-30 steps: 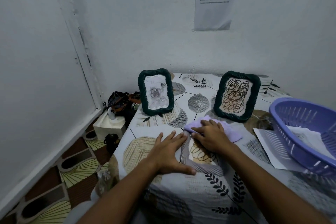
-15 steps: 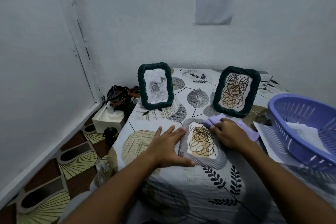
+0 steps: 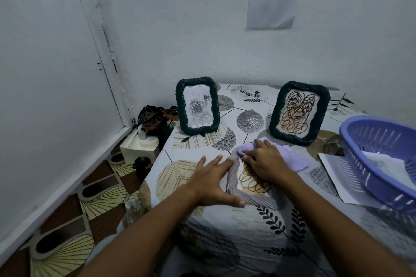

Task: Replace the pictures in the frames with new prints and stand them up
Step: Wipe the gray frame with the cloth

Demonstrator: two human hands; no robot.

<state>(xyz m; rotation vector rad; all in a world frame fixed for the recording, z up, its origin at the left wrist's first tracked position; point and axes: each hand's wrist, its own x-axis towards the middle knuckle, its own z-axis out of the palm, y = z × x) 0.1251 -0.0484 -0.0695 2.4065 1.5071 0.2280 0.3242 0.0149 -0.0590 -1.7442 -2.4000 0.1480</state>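
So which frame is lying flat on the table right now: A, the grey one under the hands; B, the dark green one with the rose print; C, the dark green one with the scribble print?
A: the grey frame lies flat under the left hand and right hand, while both green frames stand upright behind.

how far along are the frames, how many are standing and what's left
Done: two dark green frames stand upright at the back, one with a rose print, one with a scribble print. In hand: a third, grey frame lies flat; the left hand steadies its edge while the right hand wipes it with a purple cloth. Left: standing it up. Whether its print is the new one cannot be told.
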